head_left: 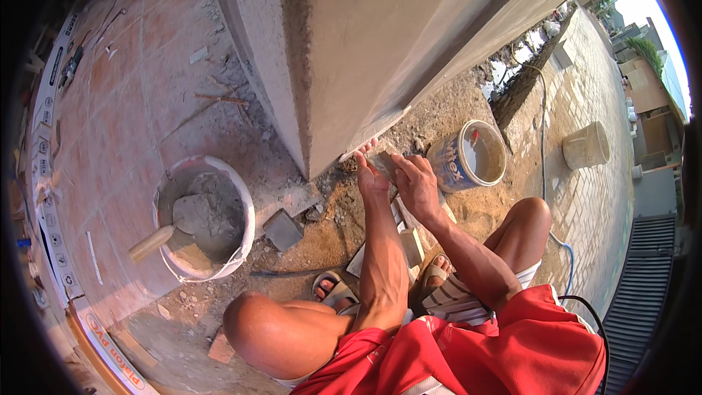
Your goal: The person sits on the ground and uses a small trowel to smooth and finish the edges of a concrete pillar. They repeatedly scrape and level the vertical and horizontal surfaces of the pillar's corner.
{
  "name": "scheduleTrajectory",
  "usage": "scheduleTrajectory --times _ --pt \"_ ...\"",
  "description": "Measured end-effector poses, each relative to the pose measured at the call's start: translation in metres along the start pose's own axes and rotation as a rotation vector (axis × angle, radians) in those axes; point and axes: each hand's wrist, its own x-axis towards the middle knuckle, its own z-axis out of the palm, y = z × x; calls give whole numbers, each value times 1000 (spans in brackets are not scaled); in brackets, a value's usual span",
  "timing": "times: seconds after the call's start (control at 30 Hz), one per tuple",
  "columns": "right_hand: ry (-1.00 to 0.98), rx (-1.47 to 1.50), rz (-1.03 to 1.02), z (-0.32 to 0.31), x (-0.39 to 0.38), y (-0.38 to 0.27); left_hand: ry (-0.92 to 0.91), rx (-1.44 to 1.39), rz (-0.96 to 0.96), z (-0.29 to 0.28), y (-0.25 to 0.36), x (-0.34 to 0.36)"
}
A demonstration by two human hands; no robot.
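Observation:
My left hand (371,174) is palm up at the bottom corner of a plastered grey column (336,44), its fingers extended along the lower edge. Just right of it, my right hand (415,184) grips a flat grey tool (384,163), held against the left fingers near that edge; its full shape is hidden. To the left stands a white bucket (247,216) of grey mortar (212,227), with a wooden-handled trowel (151,243) resting in it. A small grey square piece (284,229) lies between the bucket and my hands.
A round paint bucket (450,164) holding cloudy water stands right of my hands. Farther right are a translucent bucket (585,146), a hose (563,245) and paving (599,51). Dusty tiles (110,139) with debris lie left. Rubble and sand (329,234) surround my sandalled feet (333,289).

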Motion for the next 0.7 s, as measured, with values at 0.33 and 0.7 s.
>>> scheduleTrajectory --times 0.33,0.7 --pt "-22 7 42 11 19 6 321 109 -211 37 5 -33" --pt "216 1060 939 16 20 65 74 -123 54 13 5 -2"
